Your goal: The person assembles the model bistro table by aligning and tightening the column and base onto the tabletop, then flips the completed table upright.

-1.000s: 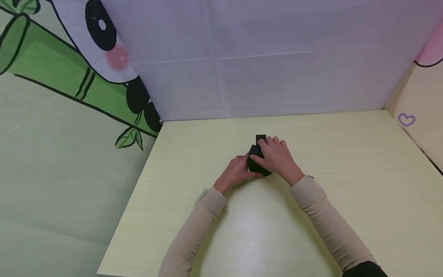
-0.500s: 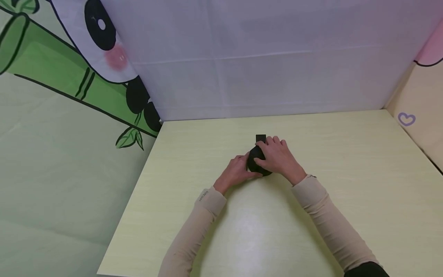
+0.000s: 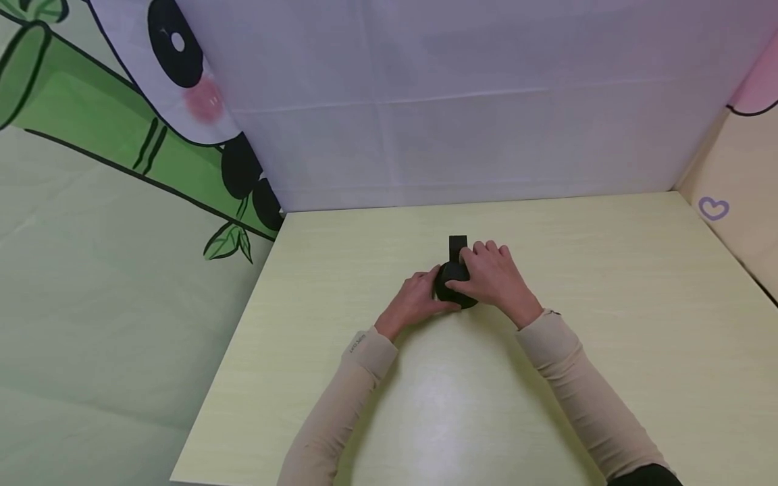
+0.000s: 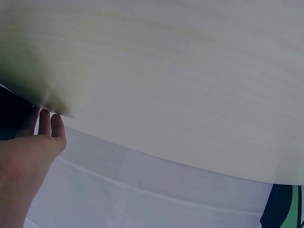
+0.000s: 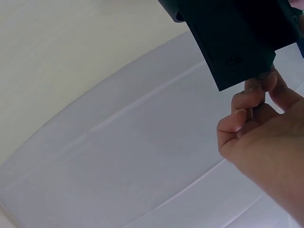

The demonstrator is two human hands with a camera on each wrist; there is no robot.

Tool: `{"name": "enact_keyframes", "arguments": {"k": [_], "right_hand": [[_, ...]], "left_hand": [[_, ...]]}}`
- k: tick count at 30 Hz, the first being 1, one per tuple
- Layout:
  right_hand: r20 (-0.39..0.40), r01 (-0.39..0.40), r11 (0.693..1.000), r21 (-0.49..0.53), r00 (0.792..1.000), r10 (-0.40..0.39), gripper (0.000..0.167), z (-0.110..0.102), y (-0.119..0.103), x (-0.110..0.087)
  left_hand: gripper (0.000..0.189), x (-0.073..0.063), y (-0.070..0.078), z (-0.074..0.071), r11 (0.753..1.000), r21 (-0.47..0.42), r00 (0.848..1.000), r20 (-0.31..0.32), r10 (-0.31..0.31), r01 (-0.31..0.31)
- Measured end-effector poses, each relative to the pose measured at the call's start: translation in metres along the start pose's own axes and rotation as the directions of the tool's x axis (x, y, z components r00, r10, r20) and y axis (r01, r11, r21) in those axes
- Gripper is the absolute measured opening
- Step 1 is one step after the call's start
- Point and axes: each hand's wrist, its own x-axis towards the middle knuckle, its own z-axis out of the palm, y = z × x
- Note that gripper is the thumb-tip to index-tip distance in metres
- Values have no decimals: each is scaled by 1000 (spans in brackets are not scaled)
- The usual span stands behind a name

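Note:
A black object with a rounded body [image 3: 452, 273] and a flat rectangular piece [image 3: 458, 248] at its far end stands on the table between both hands. Its exact kind is not clear. My left hand [image 3: 416, 300] holds it from the left, fingers along the side and thumb at the near side. From the right, my right hand [image 3: 491, 277] pinches it, thumb across the body and index finger by the flat piece. In the right wrist view the flat dark panel [image 5: 230, 52] bears small faint marks, with curled fingers [image 5: 247, 99] at its edge. The left wrist view shows only its dark edge [image 4: 14, 111].
The pale wood-grain table [image 3: 577, 378] extends around the hands. A pale lilac cloth [image 3: 462, 121] hangs along its far edge, with a printed green-and-black pattern [image 3: 152, 142] at left. A cream panel [image 3: 744, 202] with a heart stands at right.
My right hand has shifted slightly right and nearer, and its index finger has moved down, uncovering more of the flat piece. The black body's top looks more rounded. My left hand stays in place.

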Motion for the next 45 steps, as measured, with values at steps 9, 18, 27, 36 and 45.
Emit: {"name": "enact_keyframes", "arguments": {"k": [9, 18, 27, 36, 45], "right_hand": [[16, 5, 1000, -11, 1000, -5, 45, 1, 1, 3], [31, -4, 1000, -9, 1000, 5, 53, 2, -2, 2], [70, 86, 996, 37, 994, -88, 46, -2, -2, 3], [51, 83, 996, 25, 995, -84, 47, 2, -4, 3], [-8, 61, 998, 1, 998, -61, 42, 6, -8, 3]], "left_hand": [[85, 3, 1, 1, 1000, 11, 1000, -1, -3, 3], [87, 4, 4, -1, 1000, 7, 1000, 0, -6, 6], [91, 3, 4, -3, 1000, 4, 1000, 5, -9, 9], [92, 4, -1, 0, 1000, 3, 1000, 9, 2, -2], [87, 4, 0, -1, 1000, -10, 1000, 0, 14, -14]]}}
